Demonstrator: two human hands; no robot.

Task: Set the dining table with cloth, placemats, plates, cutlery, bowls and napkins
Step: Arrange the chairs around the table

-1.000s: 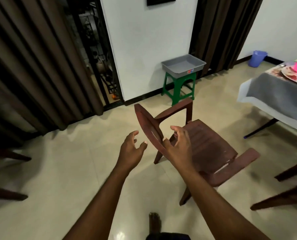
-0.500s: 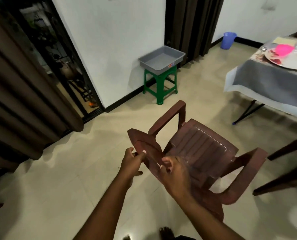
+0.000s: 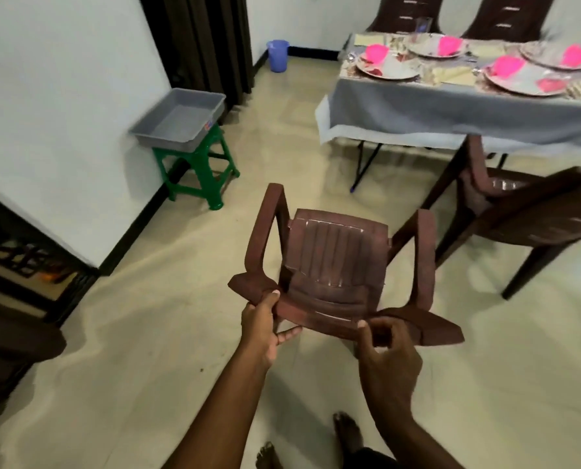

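Note:
A brown plastic armchair (image 3: 336, 262) stands in front of me, its seat facing the dining table (image 3: 451, 106). My left hand (image 3: 262, 323) grips the left end of its backrest top. My right hand (image 3: 383, 357) grips the right part of the same top edge. The table at the upper right wears a grey cloth over white. On it lie patterned plates (image 3: 389, 67), pink bowls (image 3: 505, 66), yellowish placemats (image 3: 451, 74) and some cutlery.
A grey tray (image 3: 180, 118) sits on a green stool (image 3: 201, 170) by the white wall. A blue bucket (image 3: 277, 55) stands in the far corner. Another brown chair (image 3: 526, 204) is pushed against the table on the right; two more stand behind the table. Dark curtains hang at the back.
Both hands took hold of the chair's backrest and swung the chair round so its seat faces the table. My view turned right, bringing the set table into sight.

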